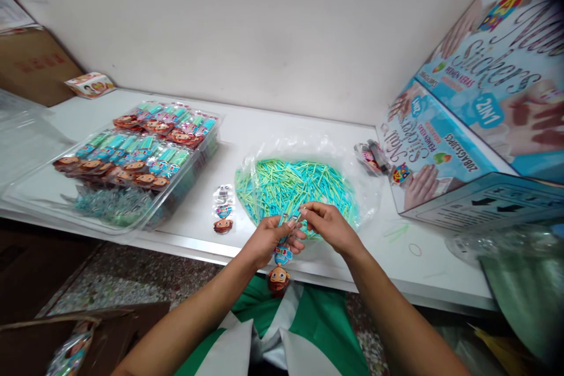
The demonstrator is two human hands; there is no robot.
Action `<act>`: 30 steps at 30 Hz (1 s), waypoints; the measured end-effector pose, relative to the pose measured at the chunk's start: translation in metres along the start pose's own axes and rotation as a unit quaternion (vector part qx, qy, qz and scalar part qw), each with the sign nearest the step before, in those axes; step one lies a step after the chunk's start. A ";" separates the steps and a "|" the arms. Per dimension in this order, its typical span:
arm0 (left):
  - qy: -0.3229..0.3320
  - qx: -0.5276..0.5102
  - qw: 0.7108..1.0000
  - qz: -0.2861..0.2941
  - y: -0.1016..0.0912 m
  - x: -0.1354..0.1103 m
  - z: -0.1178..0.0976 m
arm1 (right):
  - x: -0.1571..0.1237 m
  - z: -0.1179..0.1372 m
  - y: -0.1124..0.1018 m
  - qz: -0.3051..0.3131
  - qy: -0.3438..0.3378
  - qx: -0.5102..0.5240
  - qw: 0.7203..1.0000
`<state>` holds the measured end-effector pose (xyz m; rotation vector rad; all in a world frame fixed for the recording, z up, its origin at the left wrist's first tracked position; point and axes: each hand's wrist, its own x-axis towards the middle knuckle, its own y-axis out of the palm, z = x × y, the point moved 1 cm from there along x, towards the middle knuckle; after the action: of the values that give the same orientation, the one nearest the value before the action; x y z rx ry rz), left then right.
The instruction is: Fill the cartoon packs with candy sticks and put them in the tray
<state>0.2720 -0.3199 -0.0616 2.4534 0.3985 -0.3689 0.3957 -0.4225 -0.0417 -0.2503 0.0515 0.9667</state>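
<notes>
My left hand [266,242] is closed around a clear packet [279,275] printed with a cartoon head, which hangs head-down over the table's front edge. Pinched fingers of my right hand [329,227] meet the packet's upper end, close to my left fingertips. What they grip there is too small to make out. Just behind both hands, a heap of thin green and blue sticks [299,179] lies on a clear plastic bag [368,197]. To the left, a flat packet [224,209] with the same cartoon and a barcode rests on the table.
A clear plastic tub [145,220] at left holds several rows of filled packets [118,155]. Printed cartons [445,153] stand at right, with a small dark packet [372,157] beside them. Loose sticks [396,233] and a rubber band [415,249] lie on the white table [352,264].
</notes>
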 end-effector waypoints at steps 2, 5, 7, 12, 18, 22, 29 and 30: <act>-0.001 0.000 1.000 -0.002 0.000 -0.001 0.000 | 0.000 0.000 -0.001 -0.003 -0.001 -0.006 1.000; -0.001 0.000 1.000 0.001 0.001 -0.001 0.001 | 0.000 0.000 -0.003 0.003 -0.006 -0.004 1.000; 0.000 0.000 1.000 0.003 0.001 -0.001 0.001 | 0.000 -0.001 -0.003 0.007 -0.005 0.003 1.000; 0.000 0.000 1.000 0.002 0.000 -0.001 0.002 | 0.000 -0.002 -0.003 0.015 -0.006 -0.011 1.000; -0.003 -0.002 1.000 -0.003 0.002 -0.001 0.003 | -0.001 -0.002 -0.001 0.006 -0.012 -0.038 0.999; -0.004 -0.005 1.000 0.010 0.003 -0.001 0.003 | -0.001 -0.001 0.000 0.003 -0.013 -0.026 1.000; -0.009 0.000 0.999 0.031 0.001 -0.004 0.002 | -0.001 0.000 0.002 0.019 -0.027 -0.055 0.998; -0.010 0.001 0.999 0.033 0.001 -0.004 0.002 | -0.001 0.000 0.002 0.021 -0.030 -0.054 0.998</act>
<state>0.2687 -0.3225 -0.0614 2.4569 0.3078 -0.3665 0.3935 -0.4226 -0.0414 -0.3212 -0.0503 1.0201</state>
